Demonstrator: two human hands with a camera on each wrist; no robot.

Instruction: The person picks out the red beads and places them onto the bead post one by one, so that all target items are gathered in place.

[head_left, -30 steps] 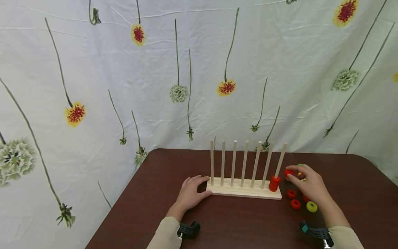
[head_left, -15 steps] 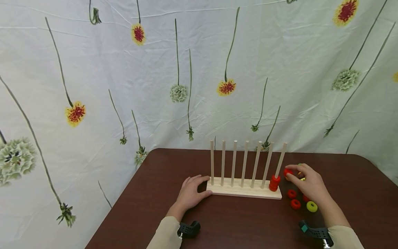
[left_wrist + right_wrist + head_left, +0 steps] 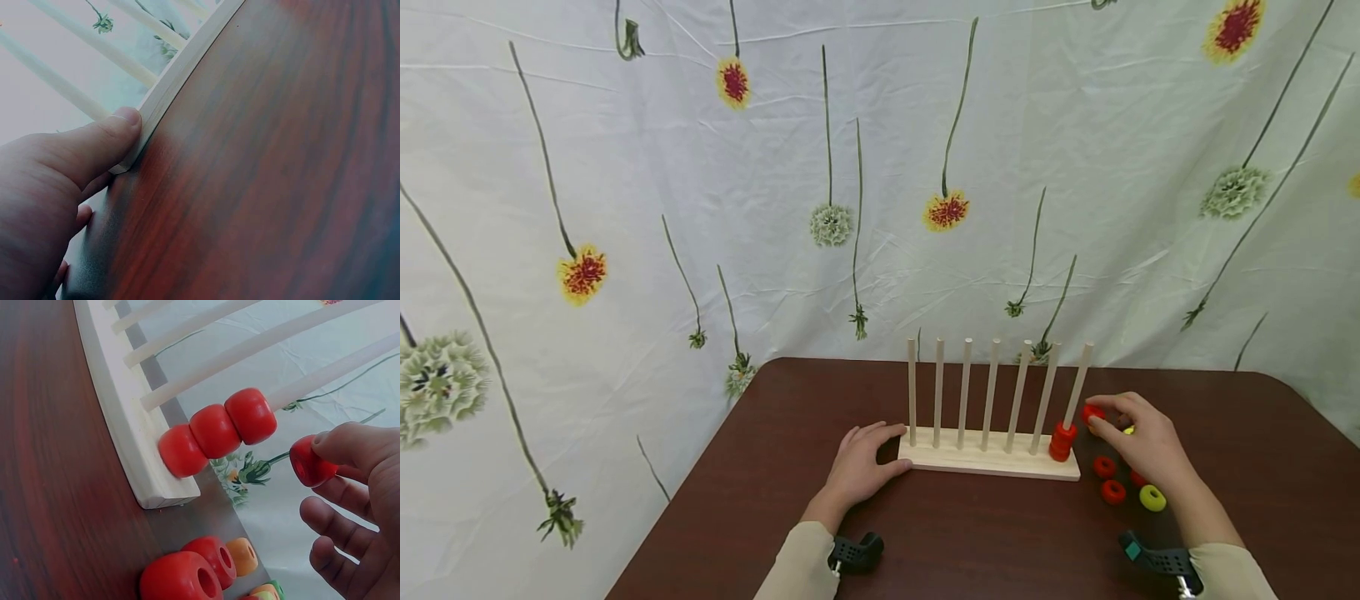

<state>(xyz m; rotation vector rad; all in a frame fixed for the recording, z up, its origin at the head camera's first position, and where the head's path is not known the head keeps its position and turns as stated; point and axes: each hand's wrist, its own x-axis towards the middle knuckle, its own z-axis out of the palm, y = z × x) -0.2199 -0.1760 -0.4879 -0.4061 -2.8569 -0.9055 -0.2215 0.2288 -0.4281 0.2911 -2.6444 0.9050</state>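
Note:
A pale wooden peg rack (image 3: 977, 457) with several upright pegs stands on the table. My left hand (image 3: 859, 475) holds the left end of its base, the thumb (image 3: 128, 119) on the front edge and the fingers reaching round behind. Three red beads (image 3: 215, 432) are stacked on the rightmost peg. Between thumb and index finger, my right hand (image 3: 1146, 437) pinches another red bead (image 3: 310, 464), held up beside that peg with its hole showing. The other right-hand fingers are spread loosely below it.
Loose beads lie on the table right of the rack: red beads (image 3: 1112, 492), a yellow-green bead (image 3: 1152, 498), and an orange bead (image 3: 242, 556) with others partly hidden by the right hand. A flower-printed white cloth (image 3: 880, 167) hangs behind the dark brown table (image 3: 970, 542).
My right hand has edged slightly up and left with the red bead, closer to the rightmost peg. The left hand and the rack have stayed in place.

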